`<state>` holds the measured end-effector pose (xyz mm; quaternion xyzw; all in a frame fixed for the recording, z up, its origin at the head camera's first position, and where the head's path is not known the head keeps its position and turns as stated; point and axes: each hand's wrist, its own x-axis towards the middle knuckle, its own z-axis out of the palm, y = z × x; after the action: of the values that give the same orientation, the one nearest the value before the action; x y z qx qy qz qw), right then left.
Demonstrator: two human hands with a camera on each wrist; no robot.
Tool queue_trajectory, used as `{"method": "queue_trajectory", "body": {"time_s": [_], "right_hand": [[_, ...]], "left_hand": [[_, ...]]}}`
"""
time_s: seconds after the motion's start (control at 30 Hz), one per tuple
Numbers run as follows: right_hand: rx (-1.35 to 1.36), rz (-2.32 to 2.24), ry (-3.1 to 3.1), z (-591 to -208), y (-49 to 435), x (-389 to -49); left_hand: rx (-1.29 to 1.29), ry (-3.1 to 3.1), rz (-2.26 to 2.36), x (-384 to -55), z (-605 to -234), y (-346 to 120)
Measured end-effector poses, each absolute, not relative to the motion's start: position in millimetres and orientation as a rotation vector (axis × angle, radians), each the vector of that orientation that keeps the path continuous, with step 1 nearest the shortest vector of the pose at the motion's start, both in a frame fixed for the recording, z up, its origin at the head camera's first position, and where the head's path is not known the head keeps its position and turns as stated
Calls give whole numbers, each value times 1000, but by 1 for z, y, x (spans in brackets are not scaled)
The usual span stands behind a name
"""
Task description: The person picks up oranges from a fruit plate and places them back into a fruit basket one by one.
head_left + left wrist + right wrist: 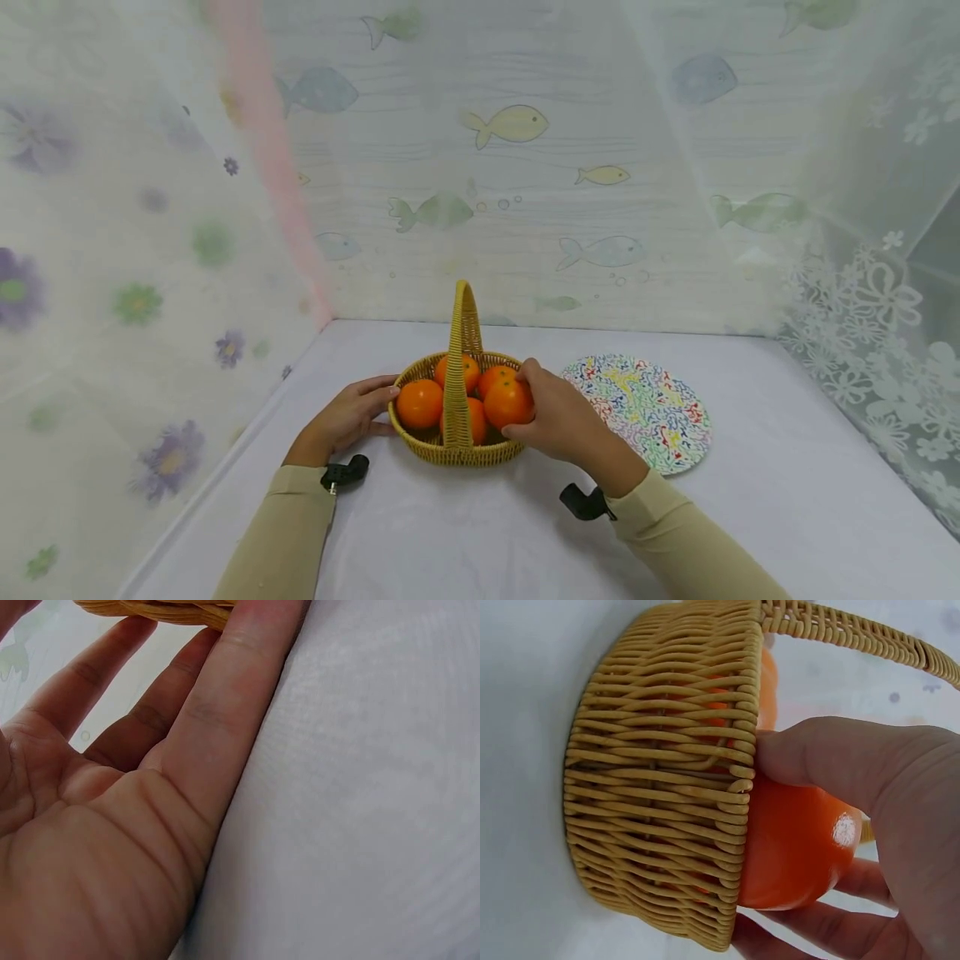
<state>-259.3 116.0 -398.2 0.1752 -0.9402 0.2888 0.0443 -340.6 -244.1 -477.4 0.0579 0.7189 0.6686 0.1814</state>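
A yellow wicker basket (465, 457) with a tall arched handle stands on the table, holding several shiny oranges such as the one at its left end (419, 404). My right hand (566, 417) grips an orange (509, 403) at the basket's right end, thumb on the near side and fingers on the far side. In the right wrist view that orange (799, 844) bulges above the basket's woven rim (742, 780). At the basket's left end, my left hand (348, 421) rests against the outside. The left wrist view shows its fingers (217, 712) stretched out, tips at the wicker (165, 609).
To the right of the basket lies a round, flat mat (645, 408) with a multicoloured squiggle pattern, partly behind my right hand. A white cloth (450, 533) covers the table. Sheer curtains with fish (517, 123) and flowers hang behind and at both sides.
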Motion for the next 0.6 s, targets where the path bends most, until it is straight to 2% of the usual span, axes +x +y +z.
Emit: {"method": "queue_trajectory", "body": {"time_s": [0.6], "right_hand": [[505, 798, -2923, -401, 112, -262]], "left_hand": [[170, 2006, 1915, -340, -476, -247]]}}
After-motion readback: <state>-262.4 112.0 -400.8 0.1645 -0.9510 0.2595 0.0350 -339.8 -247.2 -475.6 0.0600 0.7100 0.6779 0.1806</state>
